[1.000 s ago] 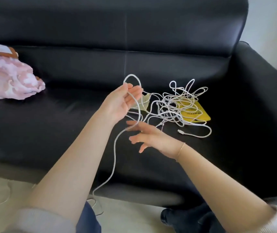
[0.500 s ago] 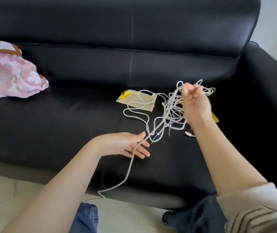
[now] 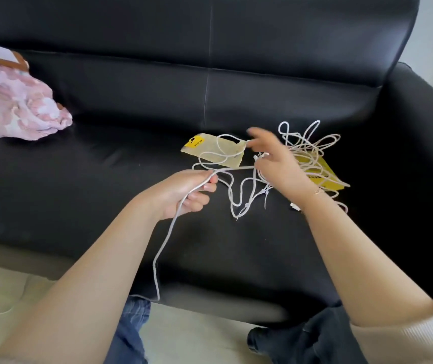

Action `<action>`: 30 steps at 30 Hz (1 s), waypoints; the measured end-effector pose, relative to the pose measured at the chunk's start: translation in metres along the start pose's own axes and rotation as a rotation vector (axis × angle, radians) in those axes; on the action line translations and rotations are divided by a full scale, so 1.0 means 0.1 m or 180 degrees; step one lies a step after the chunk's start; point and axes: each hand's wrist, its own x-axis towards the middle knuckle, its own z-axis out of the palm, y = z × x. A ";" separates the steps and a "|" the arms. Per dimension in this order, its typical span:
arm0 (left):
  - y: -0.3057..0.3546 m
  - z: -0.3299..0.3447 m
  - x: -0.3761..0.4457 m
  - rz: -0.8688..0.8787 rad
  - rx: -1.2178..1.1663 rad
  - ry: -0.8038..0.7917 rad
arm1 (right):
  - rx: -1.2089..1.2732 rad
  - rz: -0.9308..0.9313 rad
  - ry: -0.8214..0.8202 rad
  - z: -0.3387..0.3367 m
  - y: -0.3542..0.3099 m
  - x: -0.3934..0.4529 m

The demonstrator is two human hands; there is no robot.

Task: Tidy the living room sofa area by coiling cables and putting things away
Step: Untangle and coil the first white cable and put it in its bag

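Black leather sofa fills pretty much the whole view, with a crumpled pink and white cloth dumped at the far left of the seat, well apart from everything else. Over on the right half of the seat there's a big tangled heap of white cable sprawled across a bright yellow package, and a paler beige packet with a yellow tag sits just beside it with a couple of loops lying over it. So we're at the untangle-and-coil part, and honestly barely started, since no neat coil exists yet. The left hand has its fingers curled round one strand, which runs across to the heap one way and drops off the front of the seat toward the floor the other way. The right hand is up over the tangle with fingers spread and loose; it's blurry and some strands pass right under the fingertips, so I can't tell whether it has actually pinched one. A small white connector pokes out near the right wrist. My guess for the next move: find the strand that feeds the left hand, pull it free without tightening the knots, then lay it into the left hand as a loop.
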 end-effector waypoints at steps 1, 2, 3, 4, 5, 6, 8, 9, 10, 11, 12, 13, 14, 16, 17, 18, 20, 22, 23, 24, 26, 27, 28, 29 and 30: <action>0.02 0.01 0.00 0.0004 -0.0035 0.0068 | -0.0414 -0.0152 -0.0461 0.02 -0.01 -0.06; 0.05 0.01 0.00 0.0030 -0.0058 0.0135 | -0.0722 -0.0197 -0.0723 0.03 -0.02 -0.12; 0.07 0.01 -0.01 0.0069 -0.0080 0.0168 | -0.0863 -0.0264 -0.0764 0.00 0.01 -0.11; 0.08 -0.01 -0.03 0.0106 -0.0071 0.0154 | -0.0879 -0.0342 -0.0661 -0.01 0.01 -0.10; 0.08 -0.03 -0.04 0.0137 -0.0012 0.0096 | -0.0895 -0.0398 -0.0453 0.00 0.02 -0.07; 0.08 -0.05 -0.07 0.0165 0.0100 -0.0001 | -0.0757 -0.0364 -0.0131 0.00 0.01 -0.06; 0.08 -0.09 -0.13 0.0207 0.0406 -0.0200 | 0.0077 0.0056 0.0867 -0.12 0.06 0.05; 0.08 -0.11 -0.16 0.0221 0.0594 -0.0245 | 0.0683 0.0454 0.1452 -0.24 0.10 0.12; 0.07 -0.15 -0.19 0.0251 0.0831 -0.0230 | 0.1178 0.0806 0.1939 -0.38 0.16 0.16; 0.07 -0.20 -0.22 0.0285 0.1108 -0.0177 | 0.1538 0.1046 0.2357 -0.52 0.25 0.19; 0.05 -0.25 -0.23 0.0311 0.1366 -0.0122 | 0.1673 0.1261 0.2705 -0.62 0.33 0.21; 0.04 -0.30 -0.24 0.0324 0.1538 -0.0073 | 0.1627 0.1445 0.2956 -0.70 0.42 0.23; 0.02 -0.33 -0.24 0.0346 0.1583 -0.0014 | 0.1231 0.1639 0.3116 -0.75 0.48 0.23; 0.01 -0.33 -0.21 0.0494 0.1424 0.0189 | -0.0342 0.1438 0.2916 -0.70 0.46 0.20; 0.02 -0.31 -0.19 0.0583 0.1357 0.0311 | -0.0962 0.0664 0.2587 -0.61 0.36 0.17; 0.03 -0.27 -0.15 0.0651 0.1346 0.0393 | -0.1367 -0.0229 0.2044 -0.50 0.23 0.12; 0.06 -0.19 -0.10 0.0707 0.1394 0.0390 | -0.1877 -0.1367 0.0627 -0.21 0.07 0.07; 0.07 -0.11 -0.06 0.0689 0.1433 0.0312 | -0.2111 -0.1596 -0.0304 0.07 0.10 0.03; 0.08 -0.08 -0.04 0.0654 0.1458 0.0278 | -0.2033 -0.1559 -0.0404 0.16 0.13 0.02; 0.08 -0.06 -0.04 0.0611 0.1488 0.0251 | -0.1896 -0.1608 -0.0286 0.21 0.13 0.01; 0.07 -0.04 -0.05 0.0546 0.1541 0.0179 | -0.1763 -0.1974 0.0256 0.19 0.12 0.03; 0.08 -0.03 -0.06 0.0532 0.1537 0.0148 | -0.1891 -0.2182 0.0388 0.16 0.13 0.05; 0.08 -0.03 -0.06 0.0529 0.1522 0.0121 | -0.2153 -0.2333 0.0346 0.15 0.13 0.07; 0.07 -0.03 -0.07 0.0522 0.1528 0.0105 | -0.2379 -0.2393 0.0201 0.16 0.13 0.08; 0.07 -0.03 -0.08 0.0496 0.1578 0.0110 | -0.2481 -0.2350 0.0015 0.20 0.16 0.09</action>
